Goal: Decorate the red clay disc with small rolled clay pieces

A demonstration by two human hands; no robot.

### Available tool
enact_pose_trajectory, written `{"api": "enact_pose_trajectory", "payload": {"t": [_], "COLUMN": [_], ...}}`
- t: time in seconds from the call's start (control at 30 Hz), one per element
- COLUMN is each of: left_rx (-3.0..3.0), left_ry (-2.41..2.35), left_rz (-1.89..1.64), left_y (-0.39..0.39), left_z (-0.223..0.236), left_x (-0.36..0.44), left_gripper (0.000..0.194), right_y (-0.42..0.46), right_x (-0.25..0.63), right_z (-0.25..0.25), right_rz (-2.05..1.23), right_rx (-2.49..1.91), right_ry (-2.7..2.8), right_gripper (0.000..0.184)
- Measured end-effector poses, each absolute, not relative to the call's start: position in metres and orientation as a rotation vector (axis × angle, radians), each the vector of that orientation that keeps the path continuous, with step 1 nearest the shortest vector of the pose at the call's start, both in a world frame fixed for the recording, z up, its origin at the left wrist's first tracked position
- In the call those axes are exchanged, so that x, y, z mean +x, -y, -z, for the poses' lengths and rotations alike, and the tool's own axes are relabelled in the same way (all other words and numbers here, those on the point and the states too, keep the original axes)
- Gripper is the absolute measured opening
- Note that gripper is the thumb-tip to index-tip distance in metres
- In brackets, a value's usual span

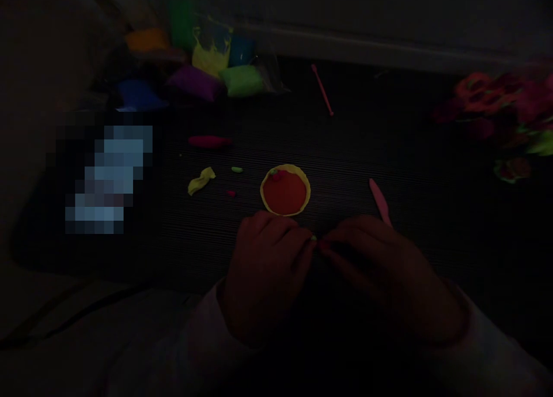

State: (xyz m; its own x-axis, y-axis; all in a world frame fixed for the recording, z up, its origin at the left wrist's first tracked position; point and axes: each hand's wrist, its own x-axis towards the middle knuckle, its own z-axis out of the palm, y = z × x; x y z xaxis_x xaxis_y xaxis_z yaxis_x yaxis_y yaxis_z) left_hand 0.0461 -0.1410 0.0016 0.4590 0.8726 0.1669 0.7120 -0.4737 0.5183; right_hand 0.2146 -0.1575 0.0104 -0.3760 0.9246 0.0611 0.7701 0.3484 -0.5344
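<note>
Close together at the near side of the dark table, both hands are closed in a pinch. My left hand (272, 264) grips a tiny piece of green clay (314, 238) between thumb and forefinger. In the fingertips of my right hand (380, 270) is a small piece of red clay (322, 245), almost meeting the green one. Just beyond my left hand lies a round clay disc (285, 194), orange-red with a yellow rim (308, 192). A small red clay ball with a green top (275, 176) rests on its far left part. The room is very dim.
Left of the disc lie a yellow clay strip (201, 181), green (237, 170) and red (232, 193) bits, and a dark pink roll (209, 142). Clay packs (196, 83) and a lit, blurred screen (112, 172) are farther left. Right are a pink knife (379, 201), pink stick (322, 90) and colourful pieces (488, 91).
</note>
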Motion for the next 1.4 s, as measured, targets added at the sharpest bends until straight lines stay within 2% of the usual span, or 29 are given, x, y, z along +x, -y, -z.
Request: {"api": "enact_pose_trajectory", "payload": {"t": [0.5,0.8,1.4], "left_rx": [2.207,2.209,2.229], "left_ry": [-1.257,-1.283,-1.250], "left_rz": [-0.580,-0.641,-0.646], "left_y": [0.1383,0.1412,0.1400], "left_z": [-0.0048,-0.0045,-0.0054], "left_x": [0.0449,0.0444,0.0430], "left_gripper": [0.010,0.022,0.018], "right_y": [0.1577,0.1570,0.1568], "right_x": [0.2124,0.2113,0.2095], "right_z": [-0.0101,-0.0115,-0.0113], "right_rz": [-0.564,-0.574,-0.517], "right_rx": [-1.522,-1.538,-1.529], "right_ry": [2.301,2.322,2.347], "right_gripper": [0.011,0.012,0.013]}}
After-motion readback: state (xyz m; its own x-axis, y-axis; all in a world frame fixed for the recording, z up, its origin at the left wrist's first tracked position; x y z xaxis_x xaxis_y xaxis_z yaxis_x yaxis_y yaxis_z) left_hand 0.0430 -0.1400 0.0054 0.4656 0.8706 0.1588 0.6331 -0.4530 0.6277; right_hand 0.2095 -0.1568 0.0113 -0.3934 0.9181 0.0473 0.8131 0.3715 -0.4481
